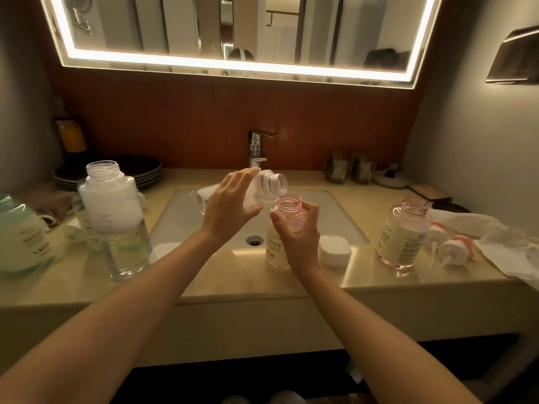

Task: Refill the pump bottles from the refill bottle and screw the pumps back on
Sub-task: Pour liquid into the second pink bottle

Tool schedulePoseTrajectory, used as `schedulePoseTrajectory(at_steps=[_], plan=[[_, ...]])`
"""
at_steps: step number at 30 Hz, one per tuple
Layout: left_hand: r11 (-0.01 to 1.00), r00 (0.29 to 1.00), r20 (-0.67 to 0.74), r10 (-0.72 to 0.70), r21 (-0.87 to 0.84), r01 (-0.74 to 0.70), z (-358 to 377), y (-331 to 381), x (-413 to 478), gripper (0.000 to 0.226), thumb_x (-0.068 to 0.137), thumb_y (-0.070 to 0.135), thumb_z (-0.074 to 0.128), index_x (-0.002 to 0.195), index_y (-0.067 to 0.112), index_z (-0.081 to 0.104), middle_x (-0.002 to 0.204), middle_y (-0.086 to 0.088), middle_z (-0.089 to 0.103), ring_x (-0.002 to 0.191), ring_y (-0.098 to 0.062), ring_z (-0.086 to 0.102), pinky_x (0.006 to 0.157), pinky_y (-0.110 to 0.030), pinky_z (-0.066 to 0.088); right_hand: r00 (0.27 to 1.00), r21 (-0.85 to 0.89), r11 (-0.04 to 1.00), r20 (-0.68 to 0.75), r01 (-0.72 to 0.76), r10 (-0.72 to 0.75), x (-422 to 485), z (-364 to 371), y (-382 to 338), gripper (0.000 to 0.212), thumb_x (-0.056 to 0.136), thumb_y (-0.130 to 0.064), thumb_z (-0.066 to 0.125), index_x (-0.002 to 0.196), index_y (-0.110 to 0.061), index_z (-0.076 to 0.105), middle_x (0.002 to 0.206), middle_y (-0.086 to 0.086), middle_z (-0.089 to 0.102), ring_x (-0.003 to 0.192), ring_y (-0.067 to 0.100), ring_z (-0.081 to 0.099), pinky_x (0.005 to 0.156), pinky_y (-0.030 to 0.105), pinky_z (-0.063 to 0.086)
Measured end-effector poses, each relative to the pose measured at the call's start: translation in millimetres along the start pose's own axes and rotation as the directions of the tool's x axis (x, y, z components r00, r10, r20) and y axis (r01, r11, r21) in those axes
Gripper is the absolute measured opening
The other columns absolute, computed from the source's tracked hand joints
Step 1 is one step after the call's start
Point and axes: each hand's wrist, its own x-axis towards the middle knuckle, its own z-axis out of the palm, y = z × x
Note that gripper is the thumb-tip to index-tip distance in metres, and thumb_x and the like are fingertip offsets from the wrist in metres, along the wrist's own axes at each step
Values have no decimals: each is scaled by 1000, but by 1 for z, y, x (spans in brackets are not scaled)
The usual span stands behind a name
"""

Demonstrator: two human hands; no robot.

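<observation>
My left hand [230, 208] grips a clear refill bottle [269, 186] tilted on its side, its open threaded mouth right over the neck of a pink pump bottle [288, 212]. My right hand [300, 231] is wrapped around that pink bottle, which stands upright on the counter's front edge by the sink. A second pink bottle [404, 233] stands open at the right, with two pink-and-white pump heads [453, 250] lying beside it. At the left another open clear bottle [112, 217] stands, white in its upper part. A green bottle [22, 237] sits at the far left edge.
The white sink [189, 217] with a chrome tap [258, 148] lies behind my hands. Two white caps [335, 250] [164, 250] rest on the beige counter [233, 281]. Dark plates [143, 170] are stacked back left, crumpled plastic wrap [501, 237] lies at the right, and small packets [350, 169] stand back right.
</observation>
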Motion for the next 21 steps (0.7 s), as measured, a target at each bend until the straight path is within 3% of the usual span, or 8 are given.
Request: schedulePoseTrajectory(at_steps=[4, 9, 16, 21], plan=[[997, 998, 4, 63, 48, -63, 0, -1, 3, 72, 63, 22, 83, 124, 6, 50, 120, -13, 60, 106, -30, 58, 76, -36, 51, 999, -26, 1000, -29, 16, -17, 1, 0, 1, 49, 77, -39, 71, 110, -29, 36, 107, -1, 62, 95, 20, 63, 83, 36, 52], [989, 994, 5, 113, 100, -113, -1, -3, 5, 71, 64, 23, 83, 124, 5, 50, 120, -13, 60, 108, -31, 58, 83, -40, 51, 999, -44, 999, -30, 13, -15, 0, 1, 0, 64, 66, -62, 62, 113, -26, 38, 110, 2, 63, 95, 19, 63, 80, 33, 51], [968, 982, 16, 188, 166, -188, -5, -5, 8, 75, 62, 23, 84, 124, 9, 45, 118, -12, 59, 109, -28, 57, 94, -37, 45, 1000, -66, 998, -14, 15, -16, 2, 0, 3, 56, 77, -43, 69, 117, -21, 37, 114, 5, 62, 96, 23, 62, 82, 37, 50], [953, 973, 22, 229, 199, -228, -8, -6, 11, 75, 60, 20, 85, 124, 8, 47, 117, -13, 60, 107, -30, 58, 96, -41, 43, 1000, -70, 997, -5, 17, -18, 2, -1, 3, 56, 78, -41, 69, 118, -20, 36, 115, 5, 61, 98, 22, 60, 84, 38, 49]])
